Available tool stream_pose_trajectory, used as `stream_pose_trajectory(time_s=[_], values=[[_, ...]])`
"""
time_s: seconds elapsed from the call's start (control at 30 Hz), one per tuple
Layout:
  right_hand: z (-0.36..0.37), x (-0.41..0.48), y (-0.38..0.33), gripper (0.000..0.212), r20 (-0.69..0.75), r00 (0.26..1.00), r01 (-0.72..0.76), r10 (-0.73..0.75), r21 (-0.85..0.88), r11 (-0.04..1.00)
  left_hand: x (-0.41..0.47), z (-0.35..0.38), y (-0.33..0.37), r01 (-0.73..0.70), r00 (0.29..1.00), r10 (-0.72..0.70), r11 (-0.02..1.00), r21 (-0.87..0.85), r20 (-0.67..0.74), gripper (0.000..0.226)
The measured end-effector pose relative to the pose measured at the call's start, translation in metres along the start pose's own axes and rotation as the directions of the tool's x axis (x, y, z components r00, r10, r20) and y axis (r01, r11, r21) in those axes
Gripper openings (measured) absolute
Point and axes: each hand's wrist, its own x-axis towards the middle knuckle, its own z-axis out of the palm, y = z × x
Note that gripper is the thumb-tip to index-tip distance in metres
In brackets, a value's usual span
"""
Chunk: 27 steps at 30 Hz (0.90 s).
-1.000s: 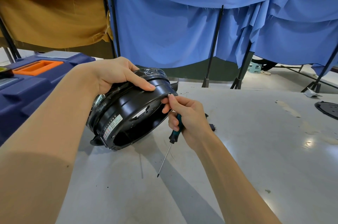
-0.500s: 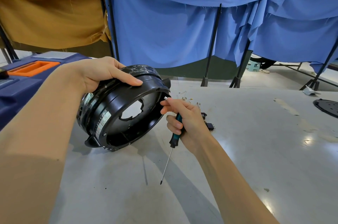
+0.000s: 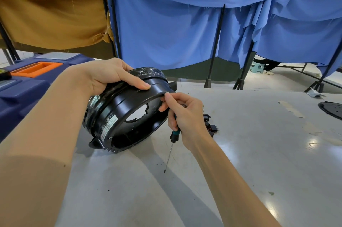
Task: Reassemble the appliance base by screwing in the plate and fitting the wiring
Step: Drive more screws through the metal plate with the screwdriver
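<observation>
The round black appliance base (image 3: 118, 115) stands tilted on its edge on the grey table (image 3: 249, 152), its open underside facing me, with a white label on its wall. My left hand (image 3: 109, 76) grips its top rim from the left. My right hand (image 3: 185, 117) holds a screwdriver (image 3: 171, 145) with a green and black handle in its lower fingers, shaft pointing down at the table. Its thumb and forefinger pinch at the base's right rim; a screw there is too small to tell. A small black wired part (image 3: 211, 126) lies just behind my right hand.
A dark blue toolbox (image 3: 24, 86) with an orange inset stands at the left edge of the table. A round black plate (image 3: 331, 109) lies at the far right edge. Blue and mustard cloths on black stands hang behind the table.
My left hand has turned and shifted the base slightly on the table. My right thumb and forefinger stay at the rim, with the screwdriver still hanging from the lower fingers.
</observation>
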Motion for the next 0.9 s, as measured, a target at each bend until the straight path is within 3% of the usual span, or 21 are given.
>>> stream_pose_trajectory(time_s=[0.13,0.3,0.4,0.47,0.6,0.67,0.8,0.9], values=[[-0.004,0.006,-0.001,0.02,-0.012,0.997,-0.076,0.076,-0.042,0.996,0.0,0.001,0.001,-0.008,1.0,0.008,1.0,0.004,-0.027,0.033],[-0.006,0.01,-0.002,0.016,0.061,0.934,-0.357,0.353,0.246,0.901,-0.002,0.006,0.005,-0.002,0.999,0.004,0.999,0.043,-0.041,0.04],[-0.007,0.01,0.002,0.014,0.059,0.893,-0.439,0.446,0.332,0.835,-0.004,0.011,0.007,0.01,1.0,-0.01,0.998,0.056,-0.008,0.041],[-0.004,0.008,0.003,0.011,0.098,0.881,-0.455,0.462,0.438,0.775,-0.004,0.015,0.009,-0.002,1.0,0.003,0.999,0.049,-0.018,0.039],[0.002,0.003,0.004,0.013,0.229,0.825,-0.5,0.517,0.722,0.478,-0.005,0.023,0.012,-0.007,0.999,0.009,0.998,0.065,-0.037,0.035],[0.003,0.002,0.003,0.017,0.234,0.805,-0.495,0.546,0.772,0.399,-0.007,0.026,0.013,-0.014,0.999,0.018,0.998,0.063,-0.051,0.034],[0.007,0.001,-0.004,0.031,0.149,0.77,-0.442,0.62,0.825,0.351,-0.007,0.035,0.014,-0.039,0.993,0.044,0.998,0.05,-0.107,0.039],[0.01,0.002,-0.013,0.027,0.002,0.742,-0.388,0.67,0.816,0.428,-0.003,0.043,0.015,-0.059,0.986,0.069,0.996,0.067,-0.153,0.037]])
